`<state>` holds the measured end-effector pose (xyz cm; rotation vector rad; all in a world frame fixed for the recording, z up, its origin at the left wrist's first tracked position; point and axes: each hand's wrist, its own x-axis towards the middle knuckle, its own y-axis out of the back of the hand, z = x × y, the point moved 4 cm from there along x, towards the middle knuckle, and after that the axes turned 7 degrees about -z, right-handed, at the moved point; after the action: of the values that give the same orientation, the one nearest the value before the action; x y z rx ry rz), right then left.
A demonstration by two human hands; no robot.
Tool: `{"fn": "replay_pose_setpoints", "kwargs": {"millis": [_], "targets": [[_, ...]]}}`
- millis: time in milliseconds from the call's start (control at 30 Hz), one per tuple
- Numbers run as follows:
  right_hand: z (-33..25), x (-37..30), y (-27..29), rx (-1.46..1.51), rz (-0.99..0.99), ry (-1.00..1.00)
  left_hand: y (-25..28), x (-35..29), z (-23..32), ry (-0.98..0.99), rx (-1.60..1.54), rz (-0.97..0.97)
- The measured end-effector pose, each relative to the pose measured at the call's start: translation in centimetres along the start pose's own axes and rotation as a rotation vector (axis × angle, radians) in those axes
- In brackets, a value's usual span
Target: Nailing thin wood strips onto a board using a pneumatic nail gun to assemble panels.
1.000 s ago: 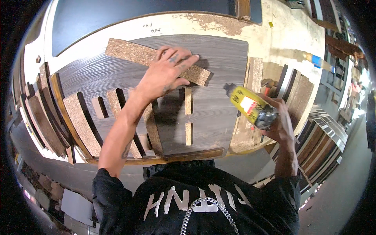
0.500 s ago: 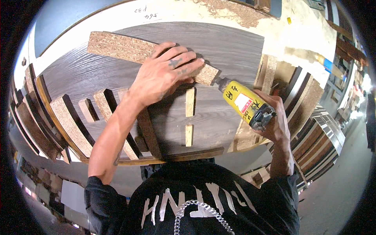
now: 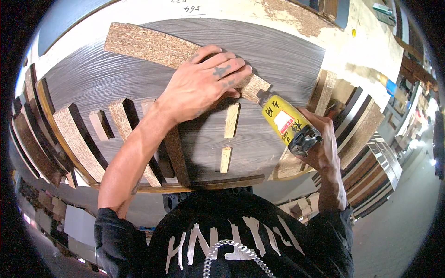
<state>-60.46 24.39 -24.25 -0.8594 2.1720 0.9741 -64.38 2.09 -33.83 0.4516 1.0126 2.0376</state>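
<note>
A rough, flecked chipboard strip (image 3: 148,44), slanted across a grey wood-grain panel (image 3: 282,62), is clasped by the fingers of the left hand (image 3: 208,78). At its right end, a rounded yellow-and-black tool (image 3: 283,118) is gripped in the right hand (image 3: 325,144). If loosely clasped, the strip could be skewed by a push.
</note>
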Motion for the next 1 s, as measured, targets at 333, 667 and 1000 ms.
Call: {"fn": "replay_pose_setpoints", "kwargs": {"millis": [333, 667, 1000], "targets": [[-0.1, -0.4, -0.3, 0.015, 0.042, -0.024, -0.2, 0.0, 0.0, 0.000, 0.016, 0.005], [-1.2, -0.3, -1.1, -0.019, 0.064, 0.056, 0.0, -0.1, -0.1, -0.019, 0.025, 0.039], [-1.7, 0.0, -1.1, -0.080, 0.029, -0.019, -0.2, -0.1, 0.0, -0.003, 0.008, 0.039]]}}
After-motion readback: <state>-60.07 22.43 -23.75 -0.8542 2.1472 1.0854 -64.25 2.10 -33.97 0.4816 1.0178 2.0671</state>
